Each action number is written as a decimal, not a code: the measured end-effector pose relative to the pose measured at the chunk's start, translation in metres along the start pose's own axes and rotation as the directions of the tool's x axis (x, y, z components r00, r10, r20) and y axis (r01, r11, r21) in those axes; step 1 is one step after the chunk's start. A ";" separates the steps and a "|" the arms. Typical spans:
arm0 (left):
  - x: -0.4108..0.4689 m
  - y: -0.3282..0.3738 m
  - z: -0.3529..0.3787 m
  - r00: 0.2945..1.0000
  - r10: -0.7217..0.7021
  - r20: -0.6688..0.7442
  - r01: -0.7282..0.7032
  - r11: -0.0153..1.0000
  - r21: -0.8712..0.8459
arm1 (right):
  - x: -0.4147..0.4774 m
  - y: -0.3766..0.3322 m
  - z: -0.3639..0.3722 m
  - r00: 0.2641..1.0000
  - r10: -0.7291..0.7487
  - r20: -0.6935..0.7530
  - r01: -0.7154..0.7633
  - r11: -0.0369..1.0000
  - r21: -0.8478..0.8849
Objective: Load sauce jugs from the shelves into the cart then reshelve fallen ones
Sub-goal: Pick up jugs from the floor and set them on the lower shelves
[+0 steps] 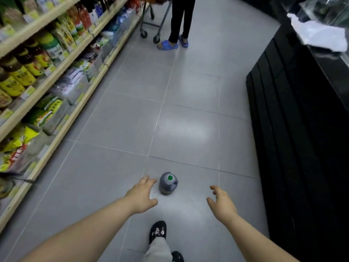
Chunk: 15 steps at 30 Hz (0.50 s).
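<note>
Fingers [149,181] of left hand [142,194] spread, empty, just beside upright sauce jug [168,183] on floor [188,129]; right hand [222,203] loosely curled, empty, apart. Risks nudging jug over, or slipping off its smooth shoulder.

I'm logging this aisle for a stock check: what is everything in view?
Dark plastic sauce jug with green cap: one, dark grey, upright on grey tiled floor, bottom centre.
Wooden-edged shelves: several tiers, pale wood, left.
Yellow-labelled bottles: many, dark, upper shelves.
Packaged bags: many, green and yellow, lower shelves.
Metal shopping cart: one, grey, far end.
Other person: one, black trousers, blue sandals, beside cart.
Black counter: one, right.
Left hand: one, open, left of jug.
Right hand: one, open, right of jug.
</note>
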State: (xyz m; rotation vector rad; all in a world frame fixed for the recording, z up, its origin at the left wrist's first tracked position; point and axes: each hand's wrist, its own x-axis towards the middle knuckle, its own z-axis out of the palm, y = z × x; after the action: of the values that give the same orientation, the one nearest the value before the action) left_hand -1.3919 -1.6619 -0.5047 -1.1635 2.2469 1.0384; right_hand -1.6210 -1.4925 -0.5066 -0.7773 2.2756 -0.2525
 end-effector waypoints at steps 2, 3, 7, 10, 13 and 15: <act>0.024 -0.007 0.012 1.000 -0.009 -0.002 0.009 1.000 -0.007 | 0.025 0.007 0.018 1.000 -0.003 0.013 0.003 1.000 0.011; 0.035 -0.012 0.020 1.000 -0.017 -0.003 0.017 1.000 -0.018 | 0.038 0.010 0.028 1.000 -0.010 0.019 0.010 1.000 0.016; 0.085 -0.032 0.062 0.999 -0.048 -0.003 0.048 0.993 -0.111 | 0.091 0.021 0.076 0.999 -0.043 0.027 0.041 0.998 0.055; 0.130 -0.049 0.104 0.995 -0.104 -0.013 0.098 0.969 -0.227 | 0.136 0.031 0.118 0.998 -0.061 0.029 0.059 0.994 0.089; 0.178 -0.063 0.147 0.988 -0.153 -0.028 0.133 0.922 -0.362 | 0.183 0.049 0.162 0.997 -0.080 0.022 0.077 0.990 0.120; 0.207 -0.071 0.173 0.982 -0.185 -0.045 0.142 0.871 -0.471 | 0.213 0.063 0.191 0.996 -0.088 0.020 0.085 0.988 0.130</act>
State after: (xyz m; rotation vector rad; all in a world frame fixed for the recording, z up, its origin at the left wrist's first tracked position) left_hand -1.4490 -1.6637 -0.7775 -1.5913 1.9667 1.5359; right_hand -1.6412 -1.5619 -0.7908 -0.8078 2.1802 -0.4228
